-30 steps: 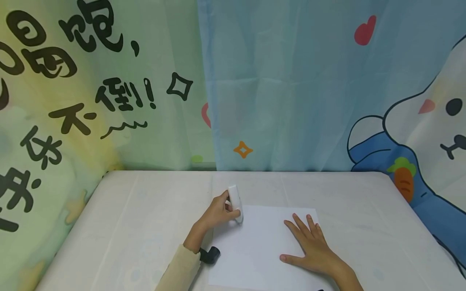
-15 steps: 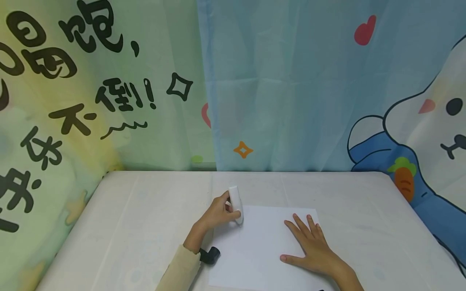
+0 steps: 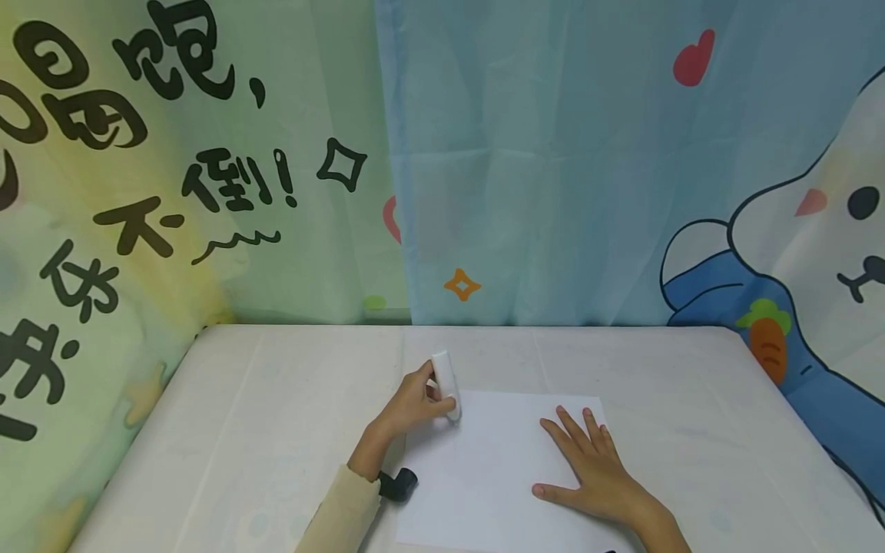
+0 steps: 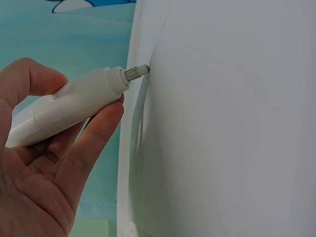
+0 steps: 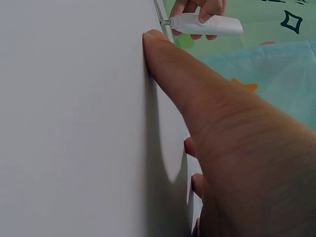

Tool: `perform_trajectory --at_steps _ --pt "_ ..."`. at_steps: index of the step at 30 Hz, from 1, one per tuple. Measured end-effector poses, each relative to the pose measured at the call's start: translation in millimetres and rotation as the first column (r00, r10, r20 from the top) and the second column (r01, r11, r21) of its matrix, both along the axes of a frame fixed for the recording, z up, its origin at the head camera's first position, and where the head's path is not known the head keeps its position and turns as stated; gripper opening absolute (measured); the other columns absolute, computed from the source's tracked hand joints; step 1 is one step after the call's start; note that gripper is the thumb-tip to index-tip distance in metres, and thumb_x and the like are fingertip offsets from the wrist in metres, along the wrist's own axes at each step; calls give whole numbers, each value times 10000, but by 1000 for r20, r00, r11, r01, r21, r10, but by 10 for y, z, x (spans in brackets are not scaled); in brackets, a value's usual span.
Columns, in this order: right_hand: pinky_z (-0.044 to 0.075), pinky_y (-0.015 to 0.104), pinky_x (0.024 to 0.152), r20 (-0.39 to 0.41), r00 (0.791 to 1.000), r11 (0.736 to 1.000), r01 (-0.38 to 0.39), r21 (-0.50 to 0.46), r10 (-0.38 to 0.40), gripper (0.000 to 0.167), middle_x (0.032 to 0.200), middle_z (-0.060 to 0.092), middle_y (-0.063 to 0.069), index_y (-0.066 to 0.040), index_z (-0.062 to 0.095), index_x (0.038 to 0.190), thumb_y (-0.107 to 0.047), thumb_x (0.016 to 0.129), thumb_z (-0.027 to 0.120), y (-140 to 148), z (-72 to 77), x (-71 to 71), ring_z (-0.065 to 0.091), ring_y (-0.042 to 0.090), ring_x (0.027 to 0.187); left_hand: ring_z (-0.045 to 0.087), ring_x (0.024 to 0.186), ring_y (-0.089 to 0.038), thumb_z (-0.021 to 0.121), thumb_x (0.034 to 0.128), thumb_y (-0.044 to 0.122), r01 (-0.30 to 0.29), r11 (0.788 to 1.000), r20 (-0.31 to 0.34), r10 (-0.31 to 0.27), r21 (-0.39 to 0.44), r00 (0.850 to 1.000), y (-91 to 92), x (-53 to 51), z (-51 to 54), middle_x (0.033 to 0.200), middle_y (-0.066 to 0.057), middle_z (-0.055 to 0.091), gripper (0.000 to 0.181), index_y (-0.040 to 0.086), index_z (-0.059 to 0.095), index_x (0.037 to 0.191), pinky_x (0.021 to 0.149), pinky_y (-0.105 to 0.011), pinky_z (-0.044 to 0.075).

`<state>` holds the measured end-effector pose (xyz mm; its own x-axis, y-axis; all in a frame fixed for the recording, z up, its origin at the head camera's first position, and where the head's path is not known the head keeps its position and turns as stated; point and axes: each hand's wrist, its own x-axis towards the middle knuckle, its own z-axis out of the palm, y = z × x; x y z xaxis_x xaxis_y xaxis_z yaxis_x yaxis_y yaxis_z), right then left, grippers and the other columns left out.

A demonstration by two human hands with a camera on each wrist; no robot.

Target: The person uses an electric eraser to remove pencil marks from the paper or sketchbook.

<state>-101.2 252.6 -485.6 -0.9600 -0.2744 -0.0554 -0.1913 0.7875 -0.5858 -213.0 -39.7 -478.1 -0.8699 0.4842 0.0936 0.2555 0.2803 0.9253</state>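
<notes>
A sheet of white paper (image 3: 491, 468) lies on the table. Near its far left corner my left hand (image 3: 409, 401) holds a white electric eraser (image 3: 445, 384) between thumb and fingers. In the left wrist view the eraser's pale tip (image 4: 142, 70) sticks out of a metal sleeve and meets the paper near its edge, by a faint dark line and a few specks. Flat on the right part of the sheet lies my right hand (image 3: 594, 472), fingers spread. From the right wrist view its thumb (image 5: 168, 59) rests on the paper, with the eraser beyond.
A white cloth covers the table (image 3: 276, 430). Behind it hangs a printed curtain (image 3: 525, 192) with lettering and a cartoon animal. A black camera mount (image 3: 399, 485) sits on the left wrist. Something small and dark shows at the bottom edge by the right forearm.
The electric eraser in my left hand has shifted very slightly away and to the left. My right hand and the paper stay where they were.
</notes>
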Motion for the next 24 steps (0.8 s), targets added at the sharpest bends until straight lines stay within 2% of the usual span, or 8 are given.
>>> perform_trajectory --at_steps 6,13,24 --pt "-99 655 1101 -2 1000 1000 6 9 -6 943 1571 178 264 -79 378 1471 -534 739 761 4 0 -2 -63 519 1431 567 789 -124 652 824 32 5 1000 -12 -5 5 1000 3 14 17 994 -150 586 454 -68 480 1231 645 -208 452" --pt "-120 654 1094 37 999 1000 13 6 -13 958 1576 157 268 -75 377 1478 -546 737 759 -11 -2 0 -87 514 1430 563 783 -118 650 828 34 10 1000 -6 -10 -7 1000 -6 39 12 987 -138 579 443 -62 480 1226 657 -209 458" --pt "-98 672 1089 4 1000 1000 3 7 -3 949 1571 166 273 -70 377 1472 -543 742 757 3 -9 1 -76 524 1428 563 797 -129 660 831 30 12 1000 1 -12 -10 1000 24 30 11 1000 -136 578 456 -57 477 1239 683 -222 461"
